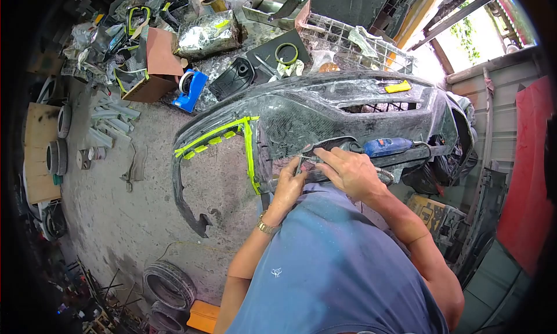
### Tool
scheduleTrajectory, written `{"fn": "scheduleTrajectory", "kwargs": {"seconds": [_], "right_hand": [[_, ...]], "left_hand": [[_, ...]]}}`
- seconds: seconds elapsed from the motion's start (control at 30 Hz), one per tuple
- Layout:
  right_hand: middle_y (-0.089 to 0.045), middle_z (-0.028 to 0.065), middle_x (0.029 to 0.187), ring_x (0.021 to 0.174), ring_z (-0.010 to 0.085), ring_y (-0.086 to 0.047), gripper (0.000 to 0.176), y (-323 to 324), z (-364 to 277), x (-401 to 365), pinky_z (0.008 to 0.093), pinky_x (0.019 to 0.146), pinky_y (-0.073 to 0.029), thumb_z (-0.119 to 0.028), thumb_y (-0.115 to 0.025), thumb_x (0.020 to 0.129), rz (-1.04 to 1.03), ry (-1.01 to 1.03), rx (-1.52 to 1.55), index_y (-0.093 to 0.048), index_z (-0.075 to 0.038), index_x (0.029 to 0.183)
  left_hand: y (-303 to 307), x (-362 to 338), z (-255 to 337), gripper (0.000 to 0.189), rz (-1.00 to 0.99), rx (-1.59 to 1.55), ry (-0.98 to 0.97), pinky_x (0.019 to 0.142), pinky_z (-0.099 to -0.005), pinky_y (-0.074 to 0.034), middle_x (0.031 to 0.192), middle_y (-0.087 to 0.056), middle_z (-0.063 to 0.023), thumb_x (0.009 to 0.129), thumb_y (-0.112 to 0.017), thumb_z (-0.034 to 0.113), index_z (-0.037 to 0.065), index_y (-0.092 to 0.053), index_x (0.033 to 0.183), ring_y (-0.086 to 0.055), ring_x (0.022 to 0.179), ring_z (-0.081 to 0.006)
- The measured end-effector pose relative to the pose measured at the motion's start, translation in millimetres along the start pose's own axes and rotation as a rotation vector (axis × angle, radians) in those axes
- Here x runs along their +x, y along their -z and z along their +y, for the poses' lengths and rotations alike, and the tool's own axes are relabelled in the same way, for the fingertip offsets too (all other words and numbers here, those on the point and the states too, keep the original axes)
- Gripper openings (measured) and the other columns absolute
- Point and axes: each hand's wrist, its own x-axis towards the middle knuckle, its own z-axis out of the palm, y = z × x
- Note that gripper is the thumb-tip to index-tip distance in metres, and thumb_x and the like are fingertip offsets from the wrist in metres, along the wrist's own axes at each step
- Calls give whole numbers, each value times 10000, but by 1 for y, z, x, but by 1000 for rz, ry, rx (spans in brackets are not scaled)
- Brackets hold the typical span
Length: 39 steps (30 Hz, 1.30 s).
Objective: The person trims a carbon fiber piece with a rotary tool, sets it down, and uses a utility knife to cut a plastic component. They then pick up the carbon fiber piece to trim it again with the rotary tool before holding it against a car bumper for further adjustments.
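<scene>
A large dark car bumper (pixel 301 110) lies across the view, with yellow-green tape (pixel 250 154) along its left opening. At its near edge, my left hand (pixel 290 183) has its fingers closed round a small part whose details are too small to make out. My right hand (pixel 348 170) is just beside it, fingers bent and pressed together at a dark curved piece (pixel 332 142); what they grip is hidden. A blue power tool (pixel 387 146) with a cable rests on the bumper, right of my right hand.
Behind the bumper are a blue tape dispenser (pixel 190 91), a cardboard box (pixel 142 90), a foil-wrapped block (pixel 208 33), a green tape roll (pixel 286 53) and a wire rack (pixel 383 52). A yellow-handled tool (pixel 397 87) lies on the bumper. Tires (pixel 169 284) sit at lower left.
</scene>
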Motion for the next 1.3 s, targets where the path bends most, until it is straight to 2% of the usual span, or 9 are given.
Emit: {"fn": "scheduleTrajectory", "kwargs": {"seconds": [0.4,0.57,1.0,1.07,1.17,1.3], "right_hand": [[-596,94,812,691,281,-641,323,7,-8,1,386,582,-509,-292,-582,925,-8,-21,-88,-595,-90,1178],[-600,94,825,699,280,-645,324,11,-10,-1,384,589,-515,-292,-578,927,-26,-6,-86,-590,-89,1179],[-613,87,836,706,266,-652,320,7,-11,-3,372,585,-521,-297,-583,925,-23,37,-96,-601,-92,1170],[-610,87,831,706,267,-652,323,8,-12,-3,373,582,-520,-302,-586,923,-42,-24,-81,-602,-96,1170],[-596,91,814,704,277,-647,325,7,-12,-5,383,578,-514,-304,-584,924,-27,23,-83,-599,-96,1174],[-599,92,818,704,275,-648,325,6,-10,-4,382,578,-515,-305,-586,923,-35,-11,-98,-595,-101,1176]], "left_hand": [[0,1,1,143,0,54,32,413,-189,-294,615,-464,79,907,-524,75,106,-571,1039,-388,471,-12],[-3,-2,5,194,4,67,-16,409,-187,-299,613,-462,76,904,-521,77,97,-577,1089,-393,477,-11],[-1,1,0,207,5,53,-9,416,-175,-317,653,-464,84,895,-517,65,108,-584,1086,-392,497,-1],[-1,1,0,253,16,77,-16,424,-172,-329,668,-470,84,893,-516,62,112,-586,1132,-400,512,1],[-2,0,2,310,7,75,-34,432,-169,-340,681,-475,82,893,-517,61,112,-577,1193,-409,526,2],[-1,-1,2,364,-1,70,8,435,-170,-344,691,-486,79,892,-519,60,112,-557,1250,-413,530,2]]}}
